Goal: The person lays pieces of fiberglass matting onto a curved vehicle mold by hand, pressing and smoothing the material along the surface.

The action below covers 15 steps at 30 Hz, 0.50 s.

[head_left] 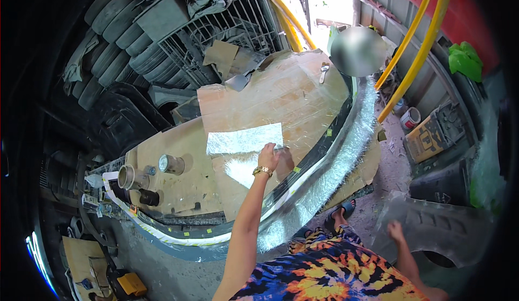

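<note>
- Standing at left on the cardboard (232, 104): a tub (130, 177), then a can (171, 164).
- White sheet (243, 139) — flat on mid-cardboard, a smaller piece (239, 169) just below.
- Left hand (267, 160) at the sheet's lower right corner, fingers bunched; cannot tell if pinching.
- Fibre strip (332, 185) curving along the cardboard's right side.
- Right hand (396, 231) — over the grey panel (435, 225), seemingly curled; grip unclear.
</note>
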{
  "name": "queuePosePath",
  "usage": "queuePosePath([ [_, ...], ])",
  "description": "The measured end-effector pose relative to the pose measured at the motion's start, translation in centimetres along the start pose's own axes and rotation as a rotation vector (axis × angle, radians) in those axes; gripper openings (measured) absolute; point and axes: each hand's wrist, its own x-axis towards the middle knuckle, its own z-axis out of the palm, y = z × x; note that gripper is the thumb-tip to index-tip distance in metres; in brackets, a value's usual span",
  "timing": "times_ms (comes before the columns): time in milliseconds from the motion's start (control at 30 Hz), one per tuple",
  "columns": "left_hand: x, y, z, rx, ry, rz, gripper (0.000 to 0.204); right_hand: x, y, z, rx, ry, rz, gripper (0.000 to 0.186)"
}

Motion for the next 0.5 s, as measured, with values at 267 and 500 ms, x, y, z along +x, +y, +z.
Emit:
queuePosePath([
  [267, 4.3, -3.4, 4.2, 0.154, 0.063, -0.423, 0.093, -6.5, 0.9, 0.6, 0.158, -0.066, 0.751, 0.015],
  [500, 5.9, -0.4, 4.7, 0.436, 0.063, -0.391, 0.077, -8.5, 6.0, -2.4, 0.317, 0.01, 0.811, 0.014],
])
